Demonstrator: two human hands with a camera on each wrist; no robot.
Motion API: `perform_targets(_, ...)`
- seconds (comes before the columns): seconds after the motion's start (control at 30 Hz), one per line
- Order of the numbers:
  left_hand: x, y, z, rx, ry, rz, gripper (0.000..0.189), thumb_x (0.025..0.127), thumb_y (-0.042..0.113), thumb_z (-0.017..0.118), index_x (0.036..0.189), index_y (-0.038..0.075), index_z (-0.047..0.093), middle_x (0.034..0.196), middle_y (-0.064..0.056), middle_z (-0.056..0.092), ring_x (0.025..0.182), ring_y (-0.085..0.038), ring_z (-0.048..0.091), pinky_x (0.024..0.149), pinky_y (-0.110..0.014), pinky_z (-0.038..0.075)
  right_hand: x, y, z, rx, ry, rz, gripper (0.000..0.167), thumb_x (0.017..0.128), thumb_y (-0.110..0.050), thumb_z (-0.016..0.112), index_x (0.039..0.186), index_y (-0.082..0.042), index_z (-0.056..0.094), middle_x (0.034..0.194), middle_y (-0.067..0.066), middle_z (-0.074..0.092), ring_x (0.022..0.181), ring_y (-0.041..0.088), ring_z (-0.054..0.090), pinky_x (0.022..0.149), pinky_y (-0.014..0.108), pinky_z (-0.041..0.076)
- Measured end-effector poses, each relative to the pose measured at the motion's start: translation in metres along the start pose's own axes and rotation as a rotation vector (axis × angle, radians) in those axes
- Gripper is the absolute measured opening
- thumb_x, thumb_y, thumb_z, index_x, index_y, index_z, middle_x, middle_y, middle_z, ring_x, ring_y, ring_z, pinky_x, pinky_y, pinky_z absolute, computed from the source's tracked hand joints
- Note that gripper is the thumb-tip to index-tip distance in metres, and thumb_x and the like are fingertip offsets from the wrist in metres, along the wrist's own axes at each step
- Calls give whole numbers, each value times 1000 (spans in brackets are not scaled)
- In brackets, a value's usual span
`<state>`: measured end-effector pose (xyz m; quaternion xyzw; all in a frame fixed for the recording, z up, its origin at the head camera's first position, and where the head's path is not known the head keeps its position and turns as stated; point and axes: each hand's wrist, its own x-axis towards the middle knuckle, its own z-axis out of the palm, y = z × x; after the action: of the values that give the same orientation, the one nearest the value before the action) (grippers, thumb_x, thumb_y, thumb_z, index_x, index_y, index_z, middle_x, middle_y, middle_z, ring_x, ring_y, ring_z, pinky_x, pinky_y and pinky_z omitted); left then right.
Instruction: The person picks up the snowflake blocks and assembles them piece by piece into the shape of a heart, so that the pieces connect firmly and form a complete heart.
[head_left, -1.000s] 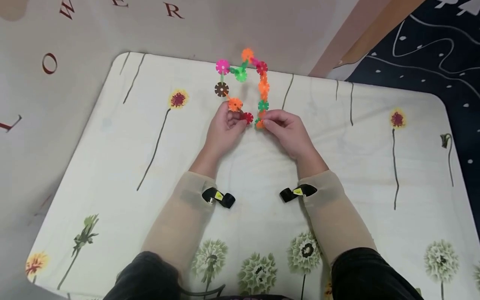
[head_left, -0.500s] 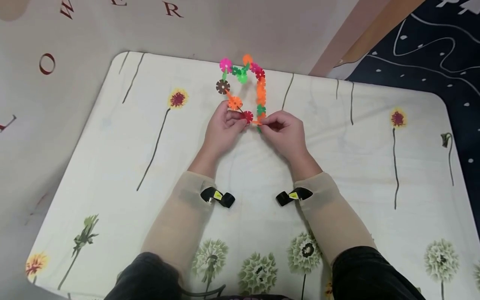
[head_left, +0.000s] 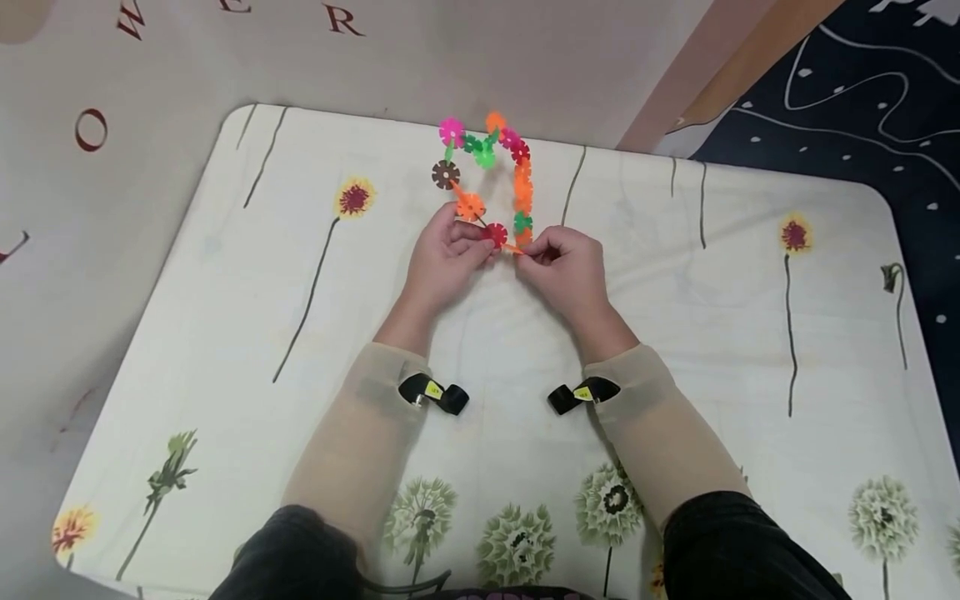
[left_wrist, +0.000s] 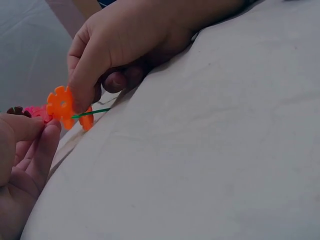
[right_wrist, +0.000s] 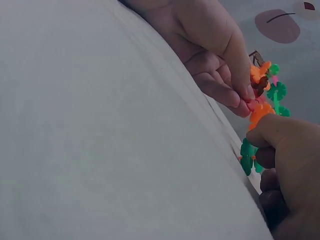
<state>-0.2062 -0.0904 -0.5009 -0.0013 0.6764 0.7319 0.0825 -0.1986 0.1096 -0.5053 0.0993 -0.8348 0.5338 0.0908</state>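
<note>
A chain of notched plastic snowflake discs, in pink, green, brown, red and orange, loops between my two hands in the head view. My left hand (head_left: pixel 440 265) pinches the red snowflake disc (head_left: pixel 495 234) at one end of the chain. My right hand (head_left: pixel 570 271) pinches an orange snowflake disc (left_wrist: pixel 61 104) at the other end, its edge against the red one. Above my left fingers sit another orange disc (head_left: pixel 471 206) and a brown disc (head_left: pixel 446 174). A green disc (head_left: pixel 522 222) and several orange ones rise beside my right fingertips.
Beneath my hands is a table with a white flower-print cloth (head_left: pixel 300 433). A pale wall (head_left: pixel 420 67) with letters borders its far edge. Black wrist cameras (head_left: pixel 453 399) are strapped to both forearms. Dark patterned fabric (head_left: pixel 862 108) lies at the back right.
My right hand has moved left and turned its orange disc edge-on, bringing it from apart to against the red disc. The chain's right side has shifted slightly left. My left hand stays nearly still.
</note>
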Motion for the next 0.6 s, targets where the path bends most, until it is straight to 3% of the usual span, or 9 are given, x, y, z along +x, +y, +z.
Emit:
perform_targets(0.23,0,1,0,-67,-6,-2,32,100,-12,64,126,-2,50,99,-20,62,87,-26,74,84,-38,64,-2,1,3,-26,-100,-26,12,84,-6,92,82,-3,80,79,5,71,70,18,57,63,24,47)
perform_targets(0.43,0,0,1,-67,-13,-5,32,100,-11,64,128,-3,51,97,-18,62,85,-25,74,84,-38,64,-1,1,4,-48,-96,-39,13,83,-4,92,81,-3,80,78,6,70,69,19,56,63,23,44)
perform_targets(0.6,0,1,1,-15,-5,-28,34,100,-10,65,128,1,51,100,-17,63,87,-27,74,84,-36,63,-1,1,3,-45,-83,-23,16,83,-5,93,79,-3,77,77,6,69,69,19,56,63,22,44)
